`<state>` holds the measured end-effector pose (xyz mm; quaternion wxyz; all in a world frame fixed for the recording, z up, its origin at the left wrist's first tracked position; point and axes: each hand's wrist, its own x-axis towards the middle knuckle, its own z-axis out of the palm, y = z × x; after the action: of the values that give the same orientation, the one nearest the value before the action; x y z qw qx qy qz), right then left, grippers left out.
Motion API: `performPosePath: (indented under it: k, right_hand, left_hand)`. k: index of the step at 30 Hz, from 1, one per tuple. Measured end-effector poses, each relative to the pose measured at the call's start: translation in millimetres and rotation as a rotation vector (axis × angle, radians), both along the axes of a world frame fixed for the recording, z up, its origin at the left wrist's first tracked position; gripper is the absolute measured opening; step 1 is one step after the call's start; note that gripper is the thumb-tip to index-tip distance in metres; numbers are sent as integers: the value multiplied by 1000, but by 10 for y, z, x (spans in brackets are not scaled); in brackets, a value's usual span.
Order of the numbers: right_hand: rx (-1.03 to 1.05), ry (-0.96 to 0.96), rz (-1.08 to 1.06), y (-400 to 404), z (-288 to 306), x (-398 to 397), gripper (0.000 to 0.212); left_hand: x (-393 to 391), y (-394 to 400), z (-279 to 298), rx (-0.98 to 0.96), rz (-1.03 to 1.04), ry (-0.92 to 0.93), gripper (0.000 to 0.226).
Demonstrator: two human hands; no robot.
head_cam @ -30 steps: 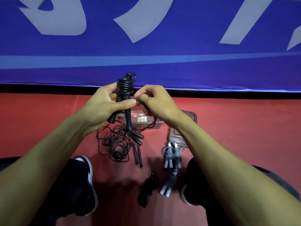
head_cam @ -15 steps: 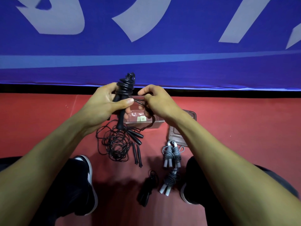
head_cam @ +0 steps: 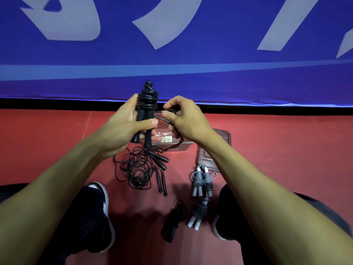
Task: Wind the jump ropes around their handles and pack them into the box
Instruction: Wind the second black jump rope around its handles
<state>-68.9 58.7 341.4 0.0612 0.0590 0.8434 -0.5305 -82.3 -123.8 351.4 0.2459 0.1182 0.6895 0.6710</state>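
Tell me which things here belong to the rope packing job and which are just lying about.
Part of the job:
- black jump rope gripped by left hand, its loose end pinched by right hand
- unwound black ropes
- wound grey ropes
- wound black rope
- clear box
- box lid

Just there:
- blue banner
- red floor
- shoes

Bare forearms; black trousers [head_cam: 57, 217], shoes [head_cam: 107, 213] (white-soled).

I can read no text here: the blue banner [head_cam: 172, 77] carries only cropped pale strokes, and the box's small stickers [head_cam: 166, 139] are too blurred.
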Motion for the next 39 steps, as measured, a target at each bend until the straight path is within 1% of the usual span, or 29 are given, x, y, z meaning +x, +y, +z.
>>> performPosePath:
  k: [3, 7, 10, 13, 17, 19, 22, 25, 26, 27, 30, 31, 34, 35, 37, 38, 39]
  right_hand:
    - [36, -22, 55, 5, -19, -7, 13]
    - [63, -99, 170, 4, -55, -28, 13]
    - [76, -155, 252, -3, -51, -16, 21]
    - [125, -174, 284, 10, -6, 6, 26]
    - [199, -116, 255, 13, -19, -3, 25]
    - [176, -82, 223, 16, -32, -3, 24]
    - [151, -48, 197, 22, -21, -1, 20]
    - [209, 25, 197, -13, -15, -1, 26]
    - [221, 46, 201, -28, -16, 0, 28]
    - [232, 62, 205, -36, -16, 0, 27]
    - [254, 79, 194, -37, -7, 0, 26]
    - [244, 75, 184, -36, -10, -1, 28]
    - [204, 39, 138, -52, -21, -4, 39]
    - [190, 29, 127, -58, -25, -4, 40]
    - [122, 17, 111, -69, -23, -1, 31]
    - [80, 15, 99, -71, -21, -2, 27]
    - [45, 13, 87, -71, -20, -6, 24]
  left_hand:
    - [-9, 9, -29, -23, 4, 32, 37]
    - [4, 5, -52, -63, -1, 57, 34]
    - [2, 5, -65, -64, -21, 73, 25]
    - [9, 21, -81, -82, -26, 113, 17]
    - [-1, 34, -93, -79, -6, 113, 8]
    - [-20, 26, -95, -51, -3, 56, 14]
    - [-39, 2, -96, -52, 6, 21, 10]
    - [-58, -15, -114, -132, 34, 56, 24]
    - [-61, -18, -116, -142, 44, 60, 26]
    - [-66, -18, -115, -146, 51, 59, 24]
    - [-68, -18, -99, -139, 38, 70, 8]
    - [-63, -17, -95, -139, 32, 83, 8]
    - [-59, -9, -84, -149, 22, 112, 22]
    - [-52, -1, -79, -151, 19, 113, 22]
    - [-46, 11, -91, -130, 17, 100, 12]
    - [-42, 18, -100, -101, 16, 70, 7]
    - [-31, 33, -107, -69, 21, 21, 7]
